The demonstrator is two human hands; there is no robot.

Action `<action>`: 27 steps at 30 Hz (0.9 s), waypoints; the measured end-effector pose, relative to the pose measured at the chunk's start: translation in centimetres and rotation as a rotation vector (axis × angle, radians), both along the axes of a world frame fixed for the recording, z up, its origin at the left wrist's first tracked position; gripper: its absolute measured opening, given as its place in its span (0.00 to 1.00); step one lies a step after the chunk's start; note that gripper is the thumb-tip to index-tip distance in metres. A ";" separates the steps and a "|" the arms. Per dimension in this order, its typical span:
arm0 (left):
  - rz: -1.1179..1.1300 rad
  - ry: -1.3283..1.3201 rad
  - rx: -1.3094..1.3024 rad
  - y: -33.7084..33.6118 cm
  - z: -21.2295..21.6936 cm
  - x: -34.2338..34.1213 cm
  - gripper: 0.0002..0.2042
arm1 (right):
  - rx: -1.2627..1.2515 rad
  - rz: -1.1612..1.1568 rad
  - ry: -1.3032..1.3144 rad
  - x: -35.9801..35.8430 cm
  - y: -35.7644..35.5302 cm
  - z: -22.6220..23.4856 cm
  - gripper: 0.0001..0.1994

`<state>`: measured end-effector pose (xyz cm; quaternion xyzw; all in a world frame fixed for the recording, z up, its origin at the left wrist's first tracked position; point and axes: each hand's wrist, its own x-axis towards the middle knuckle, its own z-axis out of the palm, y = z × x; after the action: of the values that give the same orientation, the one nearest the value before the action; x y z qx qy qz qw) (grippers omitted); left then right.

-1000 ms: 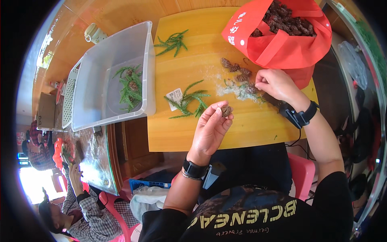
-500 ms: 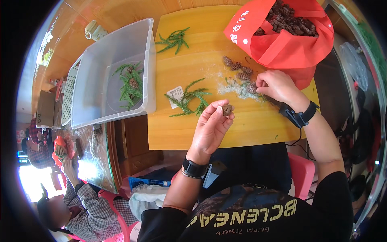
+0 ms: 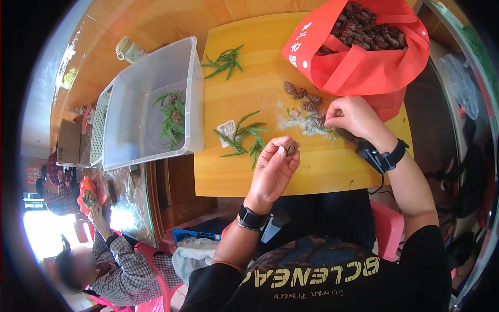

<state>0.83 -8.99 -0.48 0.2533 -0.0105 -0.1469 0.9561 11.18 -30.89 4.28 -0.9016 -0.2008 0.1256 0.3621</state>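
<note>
My left hand [image 3: 271,172] pinches a small brown pine cone [image 3: 290,148] between thumb and fingertips, just above the front part of the yellow table. The fingers of my right hand [image 3: 354,117] are drawn together at the right end of a scatter of whitish flakes [image 3: 299,121]; whatever they grip is hidden. Several loose pine cones [image 3: 310,102] lie in a short row beside those flakes. Left of my left hand rests a green sprig ring [image 3: 240,136], partly over a white label [image 3: 226,130]. Another green sprig [image 3: 225,62] lies farther back.
A red bag [image 3: 364,78] full of pine cones [image 3: 364,31] stands at the back right. On the left, a clear plastic bin [image 3: 196,104] holds green sprigs with cones [image 3: 172,122]. A co-worker in a checked shirt [image 3: 122,275] sits at another table, lower left.
The view has shifted slightly. My left hand keeps its pinch on the pine cone, and my right hand stays by the flakes with fingers together.
</note>
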 end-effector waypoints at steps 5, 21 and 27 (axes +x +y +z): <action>-0.016 0.001 -0.037 -0.6 0.4 1.1 0.11 | 0.084 0.016 -0.001 -0.2 -0.5 0.1 0.05; 0.051 0.082 0.025 -0.5 0.6 2.5 0.14 | -0.054 -0.004 -0.084 -0.6 -0.2 0.5 0.07; 0.054 0.084 0.043 -0.2 0.4 2.1 0.13 | -0.259 0.122 -0.245 -1.9 0.6 0.3 0.08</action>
<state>2.94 -9.15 -0.08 0.2674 0.0395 -0.1318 0.9537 9.25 -30.33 4.56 -0.9353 -0.2801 0.0614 0.2074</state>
